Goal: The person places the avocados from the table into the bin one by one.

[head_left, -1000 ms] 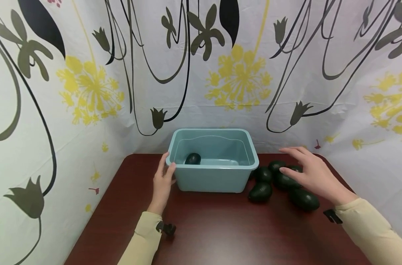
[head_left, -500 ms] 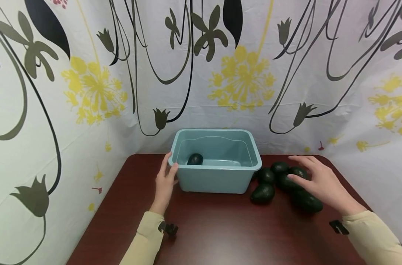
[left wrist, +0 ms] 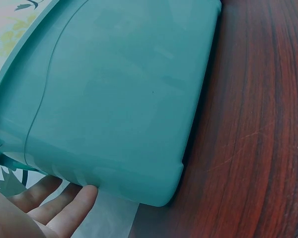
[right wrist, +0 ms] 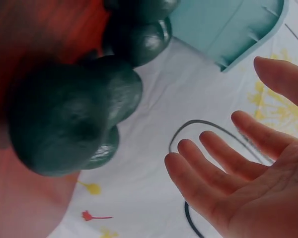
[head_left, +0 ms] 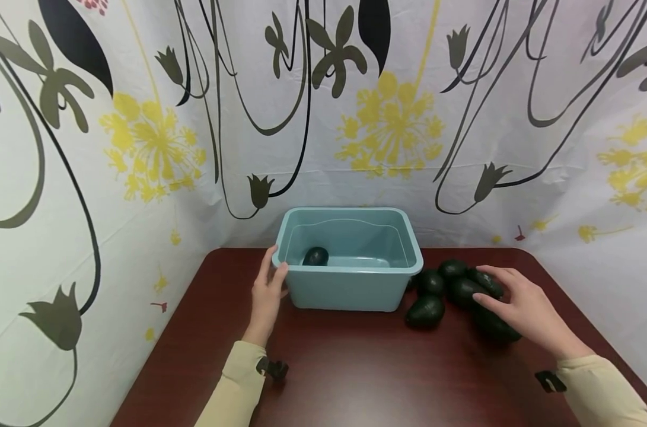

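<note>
A light blue plastic bin point(head_left: 344, 289) stands at the back of the dark red wooden table, with one dark green avocado point(head_left: 316, 256) inside. At its front left corner my left hand point(head_left: 265, 296) holds it, the thumb at the front and the fingers against the left side. Several more avocados lie to the right of the bin, such as the front one point(head_left: 426, 312). My right hand point(head_left: 527, 309) hovers over the right side of this group, fingers spread and slightly bent, holding nothing. In the right wrist view the avocados point(right wrist: 57, 119) appear apart from the fingers.
A white cloth point(head_left: 302, 148) with plant patterns hangs behind and to the sides of the table. The wooden tabletop point(head_left: 350, 367) extends in front of the bin. Each wrist wears a small black device point(head_left: 550, 381).
My right hand has moved right and down toward the avocados at the right of the group. The left hand stays at the bin corner. The view has shifted slightly.
</note>
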Available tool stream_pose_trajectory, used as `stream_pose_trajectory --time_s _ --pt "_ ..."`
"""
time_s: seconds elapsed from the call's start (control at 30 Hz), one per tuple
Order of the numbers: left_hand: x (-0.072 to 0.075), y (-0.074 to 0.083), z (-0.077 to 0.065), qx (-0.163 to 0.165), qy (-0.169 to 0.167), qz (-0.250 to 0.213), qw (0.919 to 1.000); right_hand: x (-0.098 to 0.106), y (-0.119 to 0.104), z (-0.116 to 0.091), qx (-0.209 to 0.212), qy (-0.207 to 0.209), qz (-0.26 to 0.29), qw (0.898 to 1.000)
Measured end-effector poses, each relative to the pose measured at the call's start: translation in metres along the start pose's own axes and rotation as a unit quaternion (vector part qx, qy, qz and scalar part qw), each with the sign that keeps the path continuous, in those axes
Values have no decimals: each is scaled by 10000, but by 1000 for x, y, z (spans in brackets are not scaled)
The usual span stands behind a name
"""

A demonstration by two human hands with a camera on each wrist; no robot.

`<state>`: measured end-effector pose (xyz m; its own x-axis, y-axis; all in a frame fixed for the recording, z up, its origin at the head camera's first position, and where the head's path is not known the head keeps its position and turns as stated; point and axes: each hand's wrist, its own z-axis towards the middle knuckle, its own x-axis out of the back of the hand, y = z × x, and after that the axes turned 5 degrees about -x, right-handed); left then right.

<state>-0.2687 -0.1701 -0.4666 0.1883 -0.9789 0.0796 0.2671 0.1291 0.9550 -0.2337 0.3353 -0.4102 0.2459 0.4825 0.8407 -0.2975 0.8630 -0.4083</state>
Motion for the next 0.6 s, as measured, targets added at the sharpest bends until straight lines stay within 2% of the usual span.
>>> stream_pose_trajectory --time_s 0.2,0.43,0.6 --pt "0 10 -4 17 -14 60 10000 -6 15 -9 -333 -295 122 9989" --pt "-2 -7 1 -57 138 119 9998 -15 32 -19 -671 -629 166 9956" --pt "-2 6 -2 -24 71 86 9999 -22 41 -23 -837 -843 160 9928"
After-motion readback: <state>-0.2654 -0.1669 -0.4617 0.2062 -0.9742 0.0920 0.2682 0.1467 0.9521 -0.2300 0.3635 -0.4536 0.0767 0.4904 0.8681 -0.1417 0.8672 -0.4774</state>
